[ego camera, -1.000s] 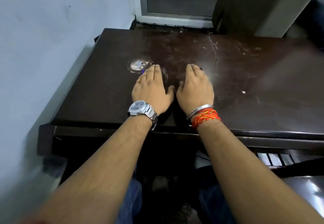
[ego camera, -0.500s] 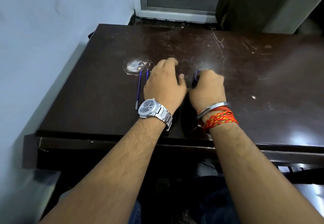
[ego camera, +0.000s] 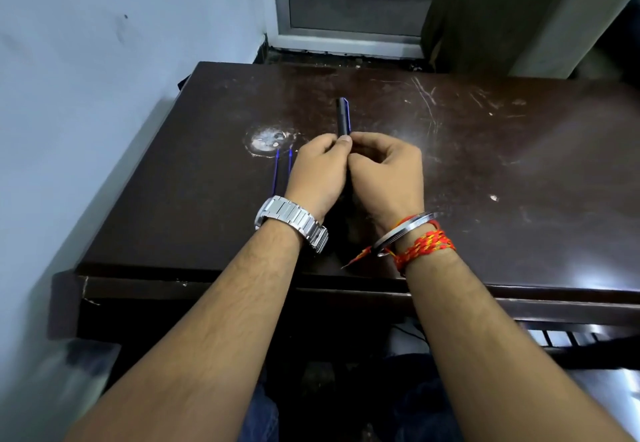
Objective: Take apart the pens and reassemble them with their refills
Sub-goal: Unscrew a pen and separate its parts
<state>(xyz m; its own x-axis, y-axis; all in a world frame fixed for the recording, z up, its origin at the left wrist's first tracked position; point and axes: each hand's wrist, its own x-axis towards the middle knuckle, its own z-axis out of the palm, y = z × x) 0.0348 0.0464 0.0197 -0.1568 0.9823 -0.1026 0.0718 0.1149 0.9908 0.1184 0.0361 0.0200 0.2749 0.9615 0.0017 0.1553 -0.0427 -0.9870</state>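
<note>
Both hands, left [ego camera: 317, 171] and right [ego camera: 388, 168], seemingly pinch one dark pen [ego camera: 343, 116]

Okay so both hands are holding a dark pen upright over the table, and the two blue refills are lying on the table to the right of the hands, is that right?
Not quite. The head view shows the two blue refills lying left of the hands, beside the left hand. The rest holds: the left hand and right hand grip the dark pen above the table.
</note>
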